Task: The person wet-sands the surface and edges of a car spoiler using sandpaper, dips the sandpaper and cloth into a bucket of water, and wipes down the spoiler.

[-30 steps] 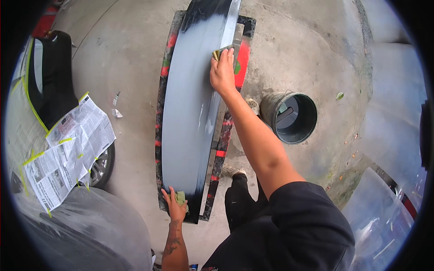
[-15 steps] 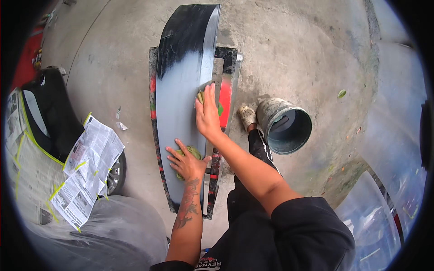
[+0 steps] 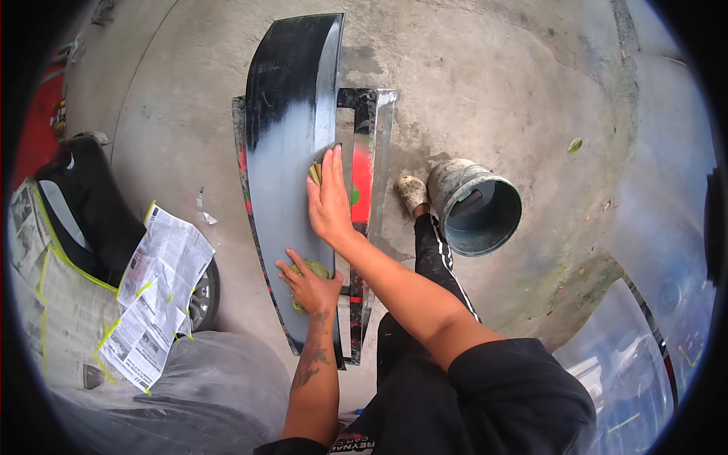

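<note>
A long curved panel (image 3: 284, 163), black at its far end and grey over the rest, lies lengthwise in front of me on a stand (image 3: 366, 110) spattered with red and black. My right hand (image 3: 331, 203) lies along the panel's right edge, fingers straight and together over an olive sanding pad (image 3: 315, 173) that sticks out on their left. Nearer to me, my left hand (image 3: 309, 288) presses a crumpled green cloth (image 3: 317, 268) onto the grey surface, its fingers somewhat apart. Most of the pad and part of the cloth are hidden under the hands.
A bucket (image 3: 464, 176) with a dark object inside stands on the concrete floor (image 3: 516, 98) beside my shoe (image 3: 412, 194). At left is a car part-masked with newspaper (image 3: 155, 258) and plastic sheeting (image 3: 212, 379). Clear plastic sheets (image 3: 618, 364) stand at right.
The panel, its stand and both hands appear farther left as the view shifts. The fingers of my left hand are closer together. Both hands stay on the panel.
</note>
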The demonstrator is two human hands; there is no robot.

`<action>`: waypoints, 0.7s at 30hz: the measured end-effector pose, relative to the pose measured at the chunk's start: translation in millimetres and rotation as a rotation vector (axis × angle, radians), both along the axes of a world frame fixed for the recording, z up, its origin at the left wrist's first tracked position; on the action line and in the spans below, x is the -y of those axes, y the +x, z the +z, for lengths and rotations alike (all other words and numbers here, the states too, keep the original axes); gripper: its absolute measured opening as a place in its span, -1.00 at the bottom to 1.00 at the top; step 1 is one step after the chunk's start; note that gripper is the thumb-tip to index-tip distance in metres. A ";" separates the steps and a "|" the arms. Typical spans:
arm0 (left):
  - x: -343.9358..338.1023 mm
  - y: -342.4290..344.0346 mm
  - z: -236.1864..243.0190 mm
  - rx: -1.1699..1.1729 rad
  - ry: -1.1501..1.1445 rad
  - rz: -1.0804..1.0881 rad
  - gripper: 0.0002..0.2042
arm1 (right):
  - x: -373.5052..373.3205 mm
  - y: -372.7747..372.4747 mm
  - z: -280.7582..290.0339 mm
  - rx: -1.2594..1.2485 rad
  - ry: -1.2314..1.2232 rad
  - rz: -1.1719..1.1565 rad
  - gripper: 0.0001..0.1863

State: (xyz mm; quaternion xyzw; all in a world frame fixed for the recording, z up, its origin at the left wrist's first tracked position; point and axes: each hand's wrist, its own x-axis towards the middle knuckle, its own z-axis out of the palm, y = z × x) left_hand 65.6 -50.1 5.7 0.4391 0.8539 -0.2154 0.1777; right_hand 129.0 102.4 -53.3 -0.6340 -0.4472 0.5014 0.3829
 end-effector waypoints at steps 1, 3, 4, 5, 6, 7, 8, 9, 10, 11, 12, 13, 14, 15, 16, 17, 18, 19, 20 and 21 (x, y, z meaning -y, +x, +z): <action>0.0 -5.6 5.6 -0.008 0.001 -0.002 0.23 | -16.8 2.6 -1.7 0.003 0.052 0.018 -0.30; 0.9 -16.4 14.6 0.114 0.032 0.033 0.25 | -46.9 7.2 -2.5 0.006 0.104 0.035 -0.30; 1.2 -20.1 19.7 0.110 0.032 0.033 0.25 | -60.6 8.5 -0.8 0.037 0.133 0.036 -0.31; -0.5 -21.9 22.7 0.149 0.023 0.034 0.24 | -75.2 10.2 -1.8 0.072 0.164 0.038 -0.31; -1.5 -23.9 25.4 0.188 0.014 0.036 0.23 | -89.3 11.4 -3.8 0.073 0.166 0.037 -0.31; 0.4 -28.0 25.2 0.188 0.015 0.035 0.23 | -103.5 12.1 -5.6 0.088 0.191 0.012 -0.31; 4.6 -33.2 24.7 0.210 0.044 0.008 0.23 | -117.5 11.7 -7.9 0.100 0.215 -0.011 -0.31; 5.6 -35.9 25.2 0.232 0.075 -0.019 0.23 | -134.1 12.5 -10.2 0.097 0.218 -0.009 -0.31; 6.8 -38.4 26.4 0.228 0.078 -0.016 0.23 | -151.6 14.1 -12.6 0.109 0.224 -0.028 -0.32; 5.2 -39.5 28.4 0.234 0.071 -0.016 0.23 | -170.3 16.1 -16.5 0.121 0.232 -0.047 -0.32; 5.1 -40.0 29.8 0.244 0.062 -0.017 0.22 | -188.1 20.7 -21.9 0.125 0.243 -0.049 -0.33; 6.2 -41.9 33.2 0.238 0.062 -0.014 0.22 | -205.1 24.0 -26.2 0.125 0.253 -0.051 -0.33; 5.0 -41.9 34.1 0.246 0.062 -0.010 0.22 | -223.9 28.3 -30.5 0.125 0.257 -0.049 -0.36; 5.1 -42.3 35.1 0.254 0.060 -0.008 0.22 | -240.8 32.5 -35.5 0.126 0.259 -0.049 -0.39; 6.3 -43.6 36.8 0.249 0.060 -0.008 0.22 | -255.2 36.4 -39.7 0.148 0.283 -0.067 -0.51; 4.8 -40.2 33.0 0.264 0.067 -0.021 0.22 | -274.5 47.7 -47.8 0.187 0.311 -0.088 -0.60; -7.6 -20.2 20.2 0.329 0.088 -0.056 0.22 | -303.9 88.7 -81.7 0.333 0.262 -0.030 -0.40; -4.9 -26.4 22.8 0.310 0.076 -0.048 0.22 | -299.6 78.8 -77.1 0.313 0.251 -0.024 -0.40; 3.4 -36.5 27.5 0.276 0.075 -0.033 0.22 | -286.3 60.3 -60.6 0.224 0.295 -0.002 -0.47; 7.8 -43.0 32.3 0.254 0.081 -0.026 0.22 | -268.7 49.1 -42.5 0.146 0.345 0.012 -0.54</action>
